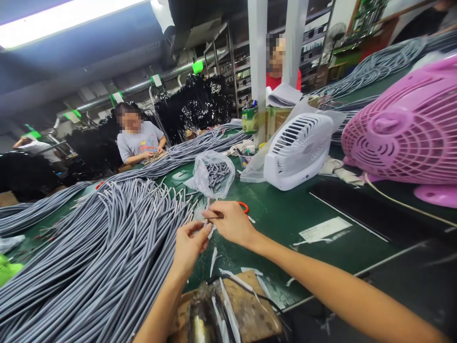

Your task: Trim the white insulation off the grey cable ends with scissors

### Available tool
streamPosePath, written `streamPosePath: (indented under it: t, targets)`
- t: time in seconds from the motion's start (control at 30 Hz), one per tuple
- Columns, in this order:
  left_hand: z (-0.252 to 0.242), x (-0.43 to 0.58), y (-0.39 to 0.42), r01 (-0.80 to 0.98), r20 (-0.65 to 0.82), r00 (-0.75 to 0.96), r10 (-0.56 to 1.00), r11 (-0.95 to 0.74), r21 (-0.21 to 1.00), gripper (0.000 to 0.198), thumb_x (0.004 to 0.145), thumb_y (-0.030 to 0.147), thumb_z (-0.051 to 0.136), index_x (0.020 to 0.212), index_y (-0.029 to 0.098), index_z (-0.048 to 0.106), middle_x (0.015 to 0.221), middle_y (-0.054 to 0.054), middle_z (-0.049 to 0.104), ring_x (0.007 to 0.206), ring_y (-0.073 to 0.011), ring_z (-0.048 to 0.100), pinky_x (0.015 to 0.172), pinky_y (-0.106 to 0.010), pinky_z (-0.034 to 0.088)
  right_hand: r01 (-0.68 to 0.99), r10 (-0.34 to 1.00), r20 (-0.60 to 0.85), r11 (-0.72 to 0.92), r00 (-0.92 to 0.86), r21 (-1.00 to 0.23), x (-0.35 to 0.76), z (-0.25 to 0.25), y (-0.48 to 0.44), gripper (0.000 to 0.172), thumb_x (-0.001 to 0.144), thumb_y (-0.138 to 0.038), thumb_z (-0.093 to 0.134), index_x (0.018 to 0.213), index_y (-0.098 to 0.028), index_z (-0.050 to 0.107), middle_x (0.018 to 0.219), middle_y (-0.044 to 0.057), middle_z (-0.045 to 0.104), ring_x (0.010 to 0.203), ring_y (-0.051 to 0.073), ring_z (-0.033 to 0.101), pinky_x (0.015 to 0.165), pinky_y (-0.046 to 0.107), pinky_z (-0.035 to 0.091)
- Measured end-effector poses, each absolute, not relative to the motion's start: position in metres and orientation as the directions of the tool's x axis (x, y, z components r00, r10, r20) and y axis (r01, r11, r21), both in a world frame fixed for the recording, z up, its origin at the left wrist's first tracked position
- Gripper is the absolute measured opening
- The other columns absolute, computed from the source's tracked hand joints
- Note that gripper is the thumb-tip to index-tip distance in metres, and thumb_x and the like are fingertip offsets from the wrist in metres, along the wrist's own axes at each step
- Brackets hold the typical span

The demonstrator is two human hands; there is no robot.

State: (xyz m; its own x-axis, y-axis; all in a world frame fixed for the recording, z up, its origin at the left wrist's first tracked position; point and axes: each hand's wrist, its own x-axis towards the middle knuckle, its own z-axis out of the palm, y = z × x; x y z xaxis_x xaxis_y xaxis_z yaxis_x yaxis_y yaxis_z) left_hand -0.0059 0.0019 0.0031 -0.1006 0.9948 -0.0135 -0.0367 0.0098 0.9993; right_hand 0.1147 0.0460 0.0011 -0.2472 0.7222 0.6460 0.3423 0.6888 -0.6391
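Near the middle of the green table, my left hand [192, 240] pinches a grey cable [206, 223] between thumb and fingers. Right beside it, my right hand [228, 220] is closed on a thin dark tool [214, 217], held crosswise at the cable's end. The kind of tool is too small to tell. A clear plastic bag [214, 175] of short grey pieces lies just beyond my hands. To the left spreads a large bundle of grey cables [117, 252], with pale ends towards the bag. Red-orange scissor handles [243, 207] show behind my right hand.
A white fan [300, 150] and a pink fan [396, 128] stand at the right. A wooden block [246, 305] with a metal part is at the near edge. One person [139, 136] sits across the table; another person [276, 62] is behind the white posts.
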Motion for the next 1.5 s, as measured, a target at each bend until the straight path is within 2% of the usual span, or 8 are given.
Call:
streamPosePath:
  t: [0.13,0.23,0.5,0.73,0.97,1.13,1.23,1.5]
  targets:
    - [0.006,-0.004,0.001,-0.145,-0.031,-0.098,0.995,0.017,0.989,0.039,0.050,0.033,0.077,0.076,0.014,0.055,0.053,0.008,0.048,0.031,0.0007,0.030,0.032,-0.013,0.015,0.536,0.560,0.778,0.766,-0.286,-0.355,0.115,-0.008,0.045,0.026,0.081,-0.011,0.044,0.056,-0.016,0.053,0.056,-0.001,0.049,0.047,0.009,0.037,0.047,0.025,0.021]
    - [0.013,-0.004,0.000,-0.246,-0.080,-0.101,0.992,0.053,0.968,0.050,0.045,0.031,0.079,0.084,0.017,0.051,0.047,0.011,0.045,0.029,0.0011,0.026,0.033,-0.012,0.013,0.539,0.484,0.834,0.792,-0.265,-0.288,0.113,-0.011,0.045,0.027,0.084,-0.013,0.041,0.062,-0.016,0.057,0.058,0.001,0.052,0.048,0.010,0.040,0.047,0.025,0.023]
    - [0.019,-0.009,-0.001,-0.299,-0.070,-0.167,0.983,0.017,0.954,0.047,0.041,0.035,0.082,0.072,0.011,0.056,0.051,0.004,0.054,0.032,0.0031,0.027,0.034,-0.012,0.014,0.206,0.601,0.784,0.796,-0.153,-0.570,0.112,-0.001,0.040,0.028,0.083,-0.021,0.047,0.060,-0.016,0.062,0.052,0.000,0.055,0.044,0.008,0.040,0.045,0.021,0.031]
    - [0.020,-0.007,-0.004,-0.271,-0.064,-0.150,0.987,0.022,0.962,0.047,0.039,0.042,0.081,0.056,0.012,0.049,0.045,0.005,0.049,0.031,0.0031,0.023,0.034,-0.013,0.010,-0.023,0.878,0.469,0.469,-0.095,-0.883,0.106,-0.006,0.046,0.025,0.072,-0.030,0.051,0.057,-0.013,0.062,0.049,0.001,0.056,0.045,0.010,0.044,0.044,0.021,0.033]
    - [0.026,-0.010,-0.009,-0.358,-0.161,0.044,0.986,0.166,0.919,0.046,0.044,0.042,0.080,0.062,0.011,0.051,0.042,0.008,0.040,0.031,0.0041,0.016,0.034,-0.012,0.005,-0.121,0.919,0.385,0.393,0.084,-0.911,0.112,-0.002,0.063,0.029,0.069,-0.038,0.054,0.055,-0.014,0.061,0.048,-0.001,0.053,0.044,0.009,0.041,0.044,0.021,0.030]
    - [0.022,-0.011,-0.006,-0.394,-0.230,0.067,0.971,0.237,0.888,0.046,0.046,0.046,0.077,0.069,0.010,0.060,0.041,0.009,0.038,0.031,0.0040,0.015,0.033,-0.011,0.007,-0.324,0.899,0.419,0.361,-0.128,-0.874,0.113,0.008,0.046,0.028,0.071,-0.041,0.058,0.075,-0.014,0.065,0.051,-0.003,0.049,0.041,0.006,0.036,0.040,0.020,0.028]
    - [0.021,-0.008,-0.005,-0.366,-0.220,0.015,0.975,0.210,0.907,0.044,0.044,0.040,0.079,0.071,0.010,0.063,0.050,0.005,0.050,0.031,0.0034,0.022,0.032,-0.012,0.009,-0.354,0.879,0.415,0.320,-0.234,-0.879,0.113,0.011,0.039,0.031,0.070,-0.043,0.060,0.081,-0.014,0.065,0.054,-0.003,0.049,0.043,0.006,0.038,0.041,0.020,0.030]
    - [0.013,-0.007,0.001,-0.318,-0.120,-0.270,0.955,0.029,0.948,0.042,0.039,0.042,0.079,0.058,0.010,0.059,0.052,0.000,0.058,0.034,-0.0038,0.042,0.028,-0.015,0.025,-0.201,0.880,0.453,0.422,-0.146,-0.884,0.113,0.008,0.041,0.034,0.072,-0.048,0.058,0.068,-0.015,0.065,0.059,0.000,0.053,0.048,0.008,0.037,0.041,0.021,0.027]
